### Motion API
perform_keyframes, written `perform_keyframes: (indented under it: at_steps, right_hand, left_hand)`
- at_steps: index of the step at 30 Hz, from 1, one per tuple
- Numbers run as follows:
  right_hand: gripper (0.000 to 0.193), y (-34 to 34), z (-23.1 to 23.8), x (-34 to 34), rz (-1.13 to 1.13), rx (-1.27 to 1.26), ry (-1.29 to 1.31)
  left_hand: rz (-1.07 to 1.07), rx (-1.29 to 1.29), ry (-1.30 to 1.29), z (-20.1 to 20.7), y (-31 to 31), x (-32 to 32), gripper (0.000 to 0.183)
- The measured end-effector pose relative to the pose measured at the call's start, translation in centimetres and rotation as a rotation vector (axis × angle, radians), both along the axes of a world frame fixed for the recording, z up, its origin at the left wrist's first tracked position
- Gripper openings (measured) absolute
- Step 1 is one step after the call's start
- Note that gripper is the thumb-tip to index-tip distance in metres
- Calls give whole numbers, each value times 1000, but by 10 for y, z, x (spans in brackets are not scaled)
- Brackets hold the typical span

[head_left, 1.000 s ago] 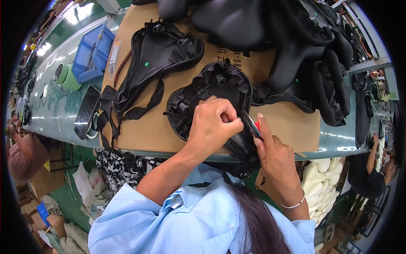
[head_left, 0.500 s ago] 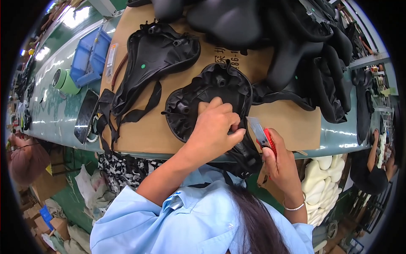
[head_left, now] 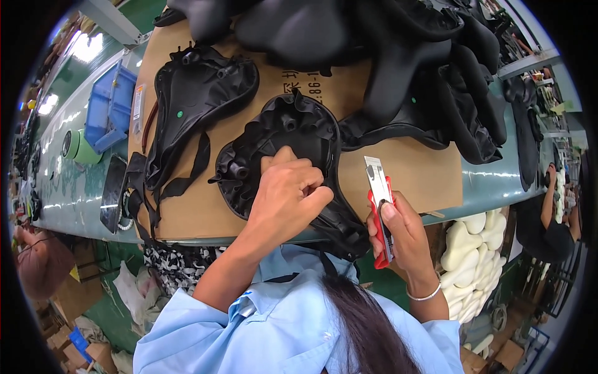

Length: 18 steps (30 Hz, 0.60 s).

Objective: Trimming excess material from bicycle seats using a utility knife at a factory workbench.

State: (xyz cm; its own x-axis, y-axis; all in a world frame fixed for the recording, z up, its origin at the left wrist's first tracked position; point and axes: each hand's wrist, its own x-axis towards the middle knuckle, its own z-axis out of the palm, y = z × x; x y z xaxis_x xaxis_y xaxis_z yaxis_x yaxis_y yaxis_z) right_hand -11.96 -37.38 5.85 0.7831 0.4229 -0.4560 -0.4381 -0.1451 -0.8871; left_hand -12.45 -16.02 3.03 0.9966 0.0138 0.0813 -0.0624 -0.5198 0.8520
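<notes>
A black bicycle saddle [head_left: 314, 134] lies underside up at the table's near edge, its cover bunched in pleats around the rim. My left hand [head_left: 288, 194] grips it from above with bent fingers; the fingertips disappear into the hollow underside. To the right of the saddle, my right hand [head_left: 402, 232] is closed around a red-handled utility knife [head_left: 377, 187]. Its blade points up and away from me, apart from the saddle.
Cardboard [head_left: 417, 177] covers the table. Another upturned saddle [head_left: 199, 93] with loose black straps lies left, near a blue bin [head_left: 109, 106] and a green tape roll [head_left: 81, 148]. Black saddles [head_left: 299, 31] are heaped at the back. Cream foam pieces [head_left: 476, 249] are piled below right.
The knife has moved away from the saddle's right edge, and its blade has turned more upright. My left hand stays on the saddle. The whole view has shifted somewhat.
</notes>
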Motion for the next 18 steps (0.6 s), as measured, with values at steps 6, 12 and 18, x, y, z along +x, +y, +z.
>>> perform_keyframes:
  at_steps: [6,12,18]
  right_hand:
    - [35,-8,-6,-8,21,104,-50]
    - [60,-20,-2,-2,278,-162,-453]
    - [50,-20,9,-11,153,-259,-334]
  left_hand:
    - [-4,44,-1,2,-2,1,20]
    - [-1,53,-31,3,-2,1,20]
    - [-3,55,-42,0,0,-1,18]
